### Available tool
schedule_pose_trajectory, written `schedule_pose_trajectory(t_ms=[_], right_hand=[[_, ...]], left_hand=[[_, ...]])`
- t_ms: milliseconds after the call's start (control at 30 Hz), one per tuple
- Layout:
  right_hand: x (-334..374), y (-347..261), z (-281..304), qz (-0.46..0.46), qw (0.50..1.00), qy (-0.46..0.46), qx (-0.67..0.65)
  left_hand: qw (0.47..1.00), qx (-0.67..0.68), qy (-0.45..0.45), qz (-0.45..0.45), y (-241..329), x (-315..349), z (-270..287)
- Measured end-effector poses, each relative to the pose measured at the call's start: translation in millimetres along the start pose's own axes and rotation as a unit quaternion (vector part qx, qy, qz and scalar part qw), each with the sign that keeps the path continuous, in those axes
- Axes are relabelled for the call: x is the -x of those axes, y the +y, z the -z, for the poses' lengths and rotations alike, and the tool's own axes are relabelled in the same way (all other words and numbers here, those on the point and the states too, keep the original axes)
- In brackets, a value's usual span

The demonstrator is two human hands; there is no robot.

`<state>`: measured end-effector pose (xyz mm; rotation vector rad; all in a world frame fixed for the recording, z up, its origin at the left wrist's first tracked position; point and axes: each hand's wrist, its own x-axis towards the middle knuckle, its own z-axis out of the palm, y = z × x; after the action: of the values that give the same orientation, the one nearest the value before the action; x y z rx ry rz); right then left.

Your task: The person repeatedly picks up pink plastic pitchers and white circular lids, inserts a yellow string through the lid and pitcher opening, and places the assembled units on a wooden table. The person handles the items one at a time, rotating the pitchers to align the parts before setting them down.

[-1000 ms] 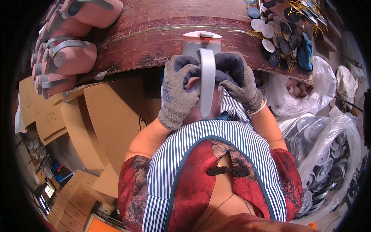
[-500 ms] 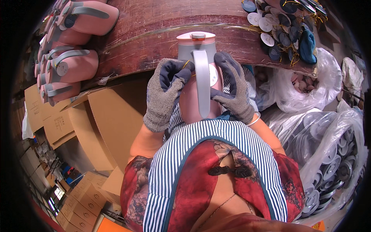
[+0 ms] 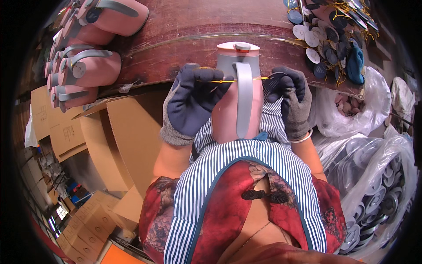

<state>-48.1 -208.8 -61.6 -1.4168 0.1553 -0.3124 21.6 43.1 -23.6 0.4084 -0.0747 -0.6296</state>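
A pink thermal jug [image 3: 223, 118] with a grey collar and a long grey handle [image 3: 244, 103] stands between my knees against the striped apron, its lid toward the bench. A thin yellow cord [image 3: 227, 81] runs across behind the handle and shows on both sides of it. My left hand [image 3: 187, 105], in a grey and dark blue glove, pinches the cord's left end. On the other side my right hand [image 3: 296, 99], gloved alike, has closed fingers on a round dark hang tag [image 3: 273, 82] at the cord's right end. The fingers partly cover the tag.
Several tagged pink jugs [image 3: 92, 68] lie at the left of the dark red wooden bench [image 3: 189, 48]. Loose round tags [image 3: 312, 38] with yellow cords and a blue cloth [image 3: 355, 65] are at its right. Cardboard boxes [image 3: 132, 132] stand left; plastic bags of lids [image 3: 373, 189] stand right.
My hands have drawn apart, and the yellow cord is now stretched across behind the handle. My right hand has left the jug's side with the tag. The view has shifted slightly.
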Motion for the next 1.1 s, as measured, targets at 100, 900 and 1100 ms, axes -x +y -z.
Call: schedule_pose_trajectory(t_ms=[100,900,1100], right_hand=[[-16.8,-37.2,-14.8,0.054,0.997,-0.033,-0.036],[-30.8,-37.1,-75.2,0.345,0.815,-0.242,0.397],[-24.4,0.9,-79.7,0.217,0.923,-0.125,0.291]], left_hand=[[0.999,0.023,-0.031,0.000,-0.3,-17.3,-3.3],[0.398,-0.876,-0.032,-0.269,69.2,-89.5,24.7],[0.724,-0.627,0.063,-0.280,-0.7,-29.8,23.5]])
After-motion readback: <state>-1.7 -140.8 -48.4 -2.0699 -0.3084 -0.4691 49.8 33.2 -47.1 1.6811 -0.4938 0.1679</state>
